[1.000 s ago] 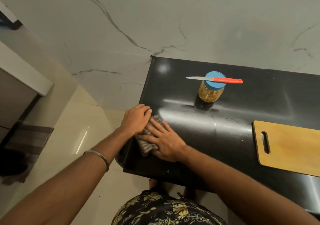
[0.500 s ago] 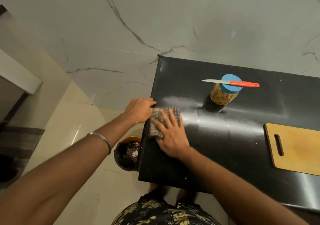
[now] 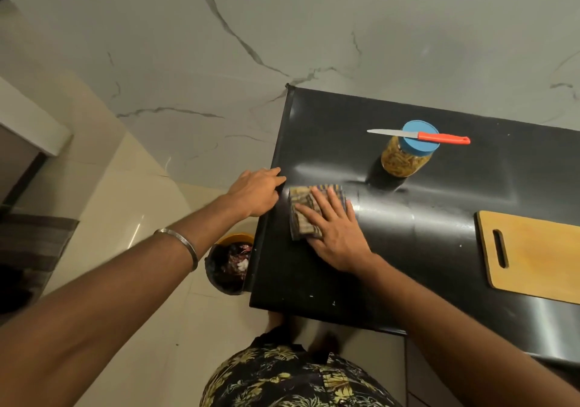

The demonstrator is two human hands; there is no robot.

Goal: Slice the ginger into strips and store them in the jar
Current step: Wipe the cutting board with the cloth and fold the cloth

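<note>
The right hand (image 3: 337,237) is pressing flat on one cloth (image 3: 303,215), the left hand (image 3: 254,194) is resting open at the counter (image 3: 345,281) edge, and one knife (image 3: 419,135) is lying across one jar (image 3: 406,155).

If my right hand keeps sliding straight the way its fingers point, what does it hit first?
Nothing, probably. The right hand lies flat on the cloth, fingers pointing up-left toward the counter corner. That stretch looks bare; the jar sits off to the right.

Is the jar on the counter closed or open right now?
Closed. The jar stands upright with its blue lid on, and the knife lies across the lid.
</note>
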